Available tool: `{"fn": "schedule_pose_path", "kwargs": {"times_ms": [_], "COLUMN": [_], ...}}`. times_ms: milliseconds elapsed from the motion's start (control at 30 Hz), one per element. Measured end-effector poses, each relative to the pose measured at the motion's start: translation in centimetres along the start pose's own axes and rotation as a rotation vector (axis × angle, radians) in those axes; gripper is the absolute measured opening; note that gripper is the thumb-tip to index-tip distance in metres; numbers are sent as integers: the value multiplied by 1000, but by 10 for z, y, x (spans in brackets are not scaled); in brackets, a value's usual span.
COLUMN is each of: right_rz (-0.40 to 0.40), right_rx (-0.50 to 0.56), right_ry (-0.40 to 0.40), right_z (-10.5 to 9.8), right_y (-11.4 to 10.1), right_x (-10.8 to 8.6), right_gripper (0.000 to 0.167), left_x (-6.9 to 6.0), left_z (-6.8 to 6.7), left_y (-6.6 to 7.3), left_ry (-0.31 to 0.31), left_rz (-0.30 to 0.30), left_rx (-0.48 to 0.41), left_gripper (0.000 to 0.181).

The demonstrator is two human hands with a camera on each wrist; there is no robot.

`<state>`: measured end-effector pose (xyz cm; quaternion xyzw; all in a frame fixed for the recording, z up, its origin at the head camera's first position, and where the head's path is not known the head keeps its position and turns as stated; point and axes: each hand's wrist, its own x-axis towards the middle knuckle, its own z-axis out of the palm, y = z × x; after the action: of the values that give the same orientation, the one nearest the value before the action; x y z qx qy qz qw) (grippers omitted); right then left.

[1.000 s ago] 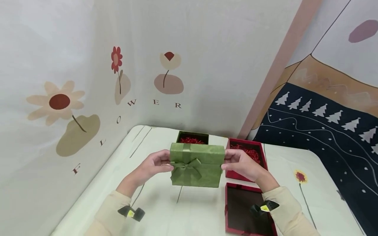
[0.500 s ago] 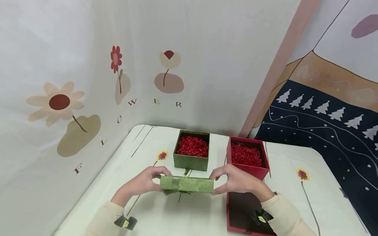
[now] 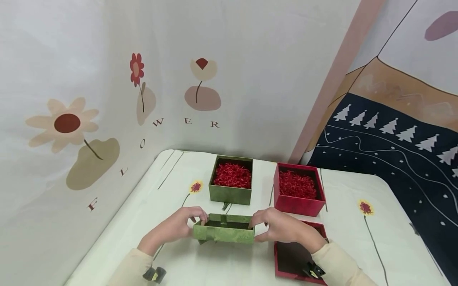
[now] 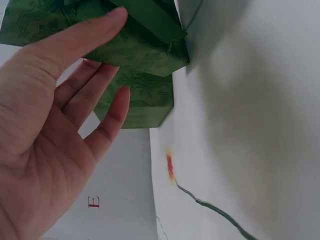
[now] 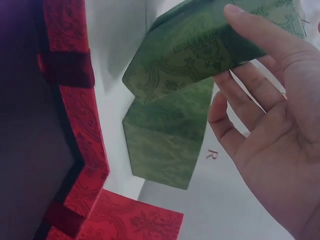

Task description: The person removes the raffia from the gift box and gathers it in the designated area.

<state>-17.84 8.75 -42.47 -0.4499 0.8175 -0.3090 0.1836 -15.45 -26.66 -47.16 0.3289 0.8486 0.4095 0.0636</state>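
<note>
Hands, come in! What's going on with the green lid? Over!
Left hand and right hand gripping green lid by its ends, hollow side up. Green box beyond, open, red shreds inside. Red lid close by right hand.

The far wall is pale and printed with flowers: a big cream daisy, a red blossom, a tulip. Dark lettering under them spells FLOWER across the corner. A pink stripe slants down beside a navy panel of white fir trees. Yellow-edged blooms on thin stems pattern the white tabletop. There stands an open red box filled with crinkled red paper shreds; just nearer me, a red lid lies with its dark inside upward.
</note>
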Motion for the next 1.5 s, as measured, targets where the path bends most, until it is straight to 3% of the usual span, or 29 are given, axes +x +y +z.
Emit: {"fn": "schedule_pose_path", "kwargs": {"times_ms": [233,400,567,700,867,1133,1300,1500], "right_rz": [24,17,11,-17,-83,-180,-156,-119], "right_rx": [-70,-131,-190,-235,-269,-316,-299,-311], "right_ry": [-27,-69,-82,-82,-86,-61,-76,-96], "right_z": [9,16,21,23,29,35,39,43], "right_y": [0,0,-2,-3,1,4,4,5], "right_x": [3,2,3,4,4,5,5,6], "right_gripper": [21,18,18,18,17,18,18,16], "left_x": [-2,-3,-2,0,0,-2,-3,-3], "left_z": [4,7,9,10,15,24,25,28], "left_y": [-3,-2,4,8,7,5,6,5], "left_ry": [5,-36,-73,-54,-53,-54,-51,-75], "left_rz": [11,-11,-36,34,99,112,147,136], "left_rx": [45,103,312,484,615,665,677,665], "left_gripper": [49,57,58,55,48,41,41,38]}}
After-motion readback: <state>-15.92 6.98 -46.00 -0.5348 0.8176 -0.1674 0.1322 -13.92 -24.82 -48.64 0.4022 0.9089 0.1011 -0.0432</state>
